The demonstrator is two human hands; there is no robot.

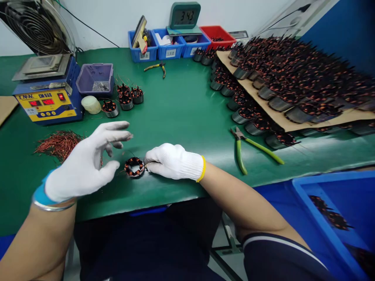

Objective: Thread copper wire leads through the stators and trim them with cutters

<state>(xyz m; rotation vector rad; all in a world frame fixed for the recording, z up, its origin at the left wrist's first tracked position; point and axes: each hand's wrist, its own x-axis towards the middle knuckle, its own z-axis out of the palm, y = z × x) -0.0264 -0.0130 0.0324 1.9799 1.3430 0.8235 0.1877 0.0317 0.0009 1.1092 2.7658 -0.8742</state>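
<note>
A small ring-shaped motor stator (134, 167) with copper windings and black insulation lies on the green table, its open centre facing up. My right hand (171, 160), in a white knit glove with a yellow cuff, is closed at the stator's right edge; its fingertips are partly hidden. To the left, my left hand (88, 158) hovers in a white glove, fingers spread and thumb apart, holding nothing. It is close to the stator without touching it. Beneath and behind that hand is a heap of copper wire clippings (60, 144), partly covered by the glove.
A blue-and-yellow solder pot (48, 102) stands left, beside a purple bin (95, 70) and several stators (125, 102). Green-handled cutters (240, 150) lie right, before cardboard (275, 117) stacked with stators. Yellow-handled pliers (156, 67) lie near blue boxes (145, 54). A blue crate (304, 191) sits lower right.
</note>
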